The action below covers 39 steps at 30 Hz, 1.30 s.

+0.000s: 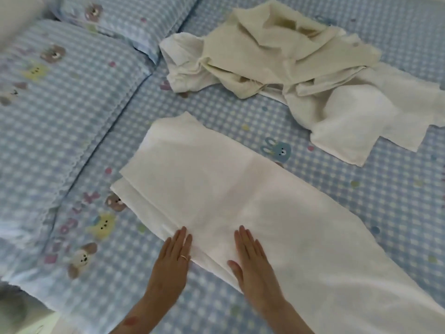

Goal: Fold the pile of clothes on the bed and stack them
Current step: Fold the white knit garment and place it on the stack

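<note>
The biggest risk here is the fold slipping. The white cloth lies in long doubled layers across the bed, and near its left end the lower layer already peeks out past the upper one, so the edges are not squarely matched. If the next fold is made from this state, the offset will probably carry through and leave a crooked bundle that stacks badly. The fabric looks thin and limp, so dragging a palm across it could bunch it instead of smoothing it. The cloth also runs off the lower right of the view, so its far end cannot be checked.

Both hands lie flat with straight fingers, holding nothing. The left hand rests at the near edge of the cloth, fingertips touching it and the palm on the checked sheet. The right hand presses down on the cloth itself.

The cloth is plain off-white, mostly smooth, with faint creases. Well apart from it, toward the far side of the bed, sits the unfolded pile of cream and white pieces, crumpled and overlapping. Two pillows lie on the left.
</note>
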Available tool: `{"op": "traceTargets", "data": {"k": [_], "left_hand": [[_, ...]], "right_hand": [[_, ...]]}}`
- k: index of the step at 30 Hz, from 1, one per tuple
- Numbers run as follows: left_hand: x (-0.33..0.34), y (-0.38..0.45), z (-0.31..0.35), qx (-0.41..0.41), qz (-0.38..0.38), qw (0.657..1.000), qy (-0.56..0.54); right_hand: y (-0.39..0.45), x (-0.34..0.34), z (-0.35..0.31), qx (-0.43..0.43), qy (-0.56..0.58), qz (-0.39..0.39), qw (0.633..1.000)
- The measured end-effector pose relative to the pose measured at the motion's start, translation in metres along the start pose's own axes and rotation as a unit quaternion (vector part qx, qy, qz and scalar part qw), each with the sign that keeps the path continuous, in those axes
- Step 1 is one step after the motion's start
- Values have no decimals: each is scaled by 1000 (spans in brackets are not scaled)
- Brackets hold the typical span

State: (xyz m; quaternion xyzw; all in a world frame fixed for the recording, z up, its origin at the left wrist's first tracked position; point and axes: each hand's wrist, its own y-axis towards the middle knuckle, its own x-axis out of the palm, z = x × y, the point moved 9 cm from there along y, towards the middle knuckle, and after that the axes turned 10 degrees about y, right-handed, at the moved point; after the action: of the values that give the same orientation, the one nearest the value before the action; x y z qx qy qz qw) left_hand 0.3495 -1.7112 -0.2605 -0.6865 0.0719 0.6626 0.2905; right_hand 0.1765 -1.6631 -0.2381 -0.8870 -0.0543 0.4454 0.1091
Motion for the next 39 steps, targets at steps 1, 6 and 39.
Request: {"op": "traceTargets", "data": {"k": [1, 6, 39], "left_hand": [[-12, 10, -19, -27, 34, 999, -25], [-52, 74, -137, -210, 71, 967, -125], [-31, 134, -261, -234, 27, 920, -315]], "right_hand": [[14, 14, -16, -13, 5, -11, 1000], [82, 53, -72, -26, -12, -29, 999], [404, -17, -66, 143, 104, 16, 984]]}}
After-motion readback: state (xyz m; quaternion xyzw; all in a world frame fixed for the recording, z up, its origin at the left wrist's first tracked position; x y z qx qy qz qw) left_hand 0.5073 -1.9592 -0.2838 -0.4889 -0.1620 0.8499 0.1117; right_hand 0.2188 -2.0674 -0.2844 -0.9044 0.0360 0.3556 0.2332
